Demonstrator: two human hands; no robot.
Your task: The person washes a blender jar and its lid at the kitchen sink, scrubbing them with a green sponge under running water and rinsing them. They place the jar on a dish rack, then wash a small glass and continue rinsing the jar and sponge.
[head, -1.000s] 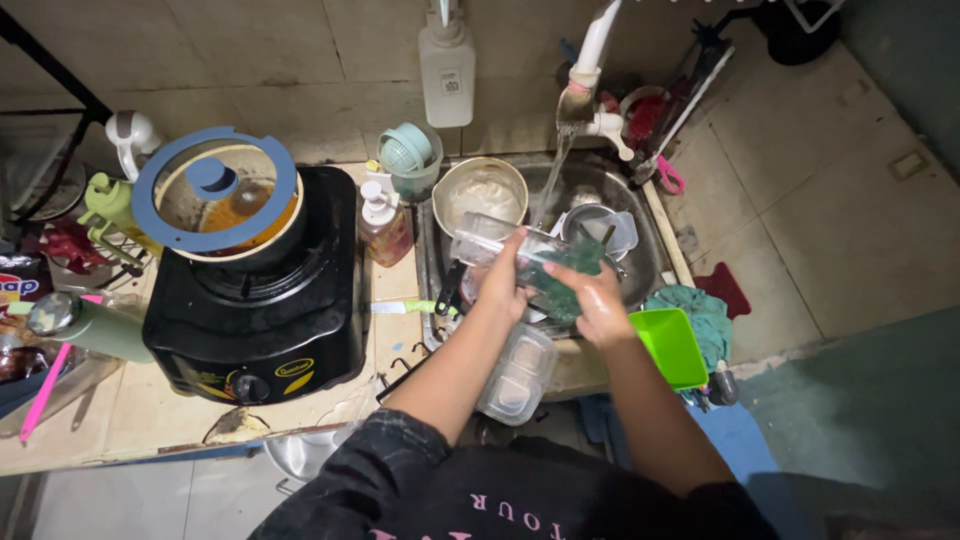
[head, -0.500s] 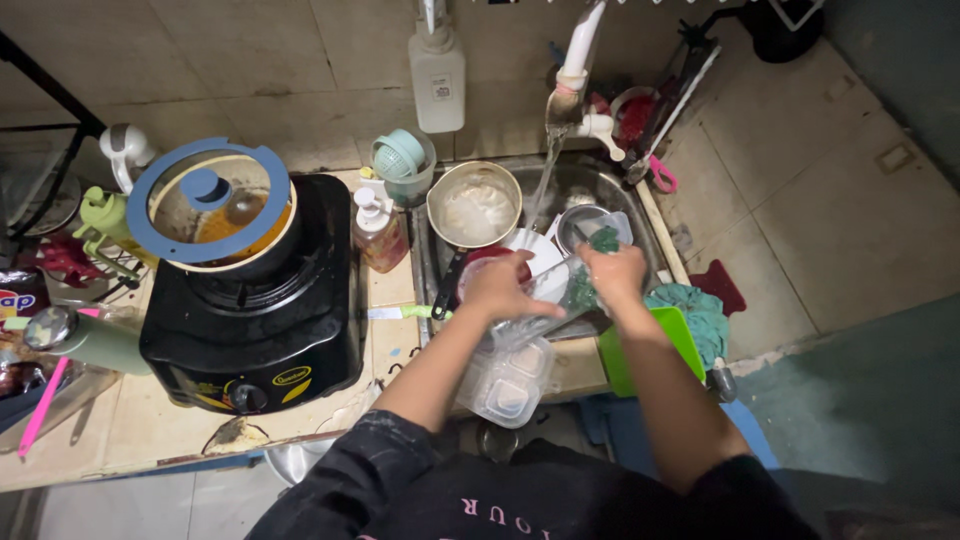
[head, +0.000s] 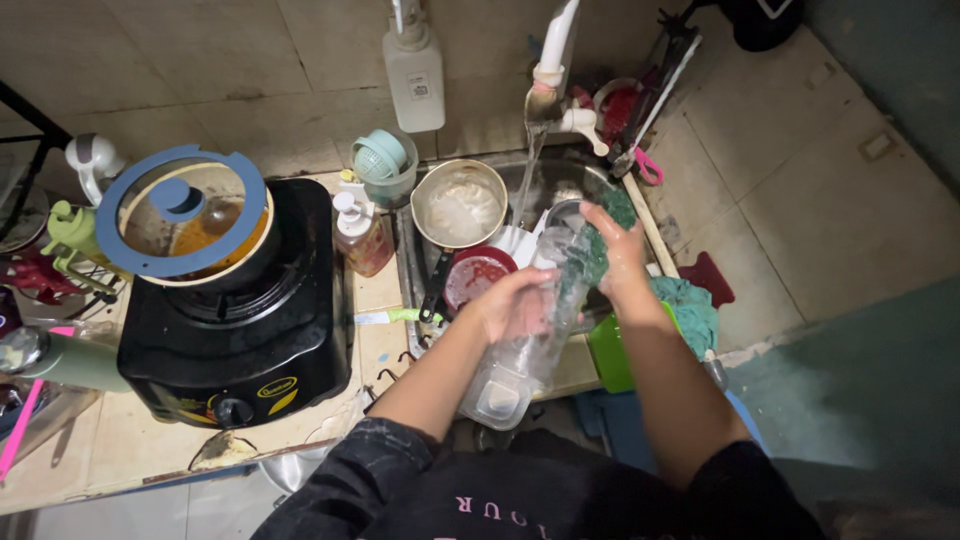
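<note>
My left hand (head: 510, 302) grips a clear plastic container (head: 545, 325), tilted on end over the front edge of the steel sink (head: 600, 180). My right hand (head: 618, 245) presses a green scouring pad (head: 592, 250) against the container's upper side. Water runs from the white tap (head: 553, 60) into the sink. A second clear divided container (head: 497, 392) lies on the sink's front ledge just under my left wrist.
The sink holds a steel pot (head: 459, 203), a red bowl (head: 475, 275) and a strainer. A black gas stove (head: 240, 310) with a blue-rimmed lidded pot (head: 185, 210) stands left. Soap bottle (head: 360, 232), green tub (head: 610, 350), teal cloth (head: 690, 310) nearby.
I have swung the clear container from lying across the sink to standing on end. My right hand with the pad moved up and away along it. The camera shifted slightly right.
</note>
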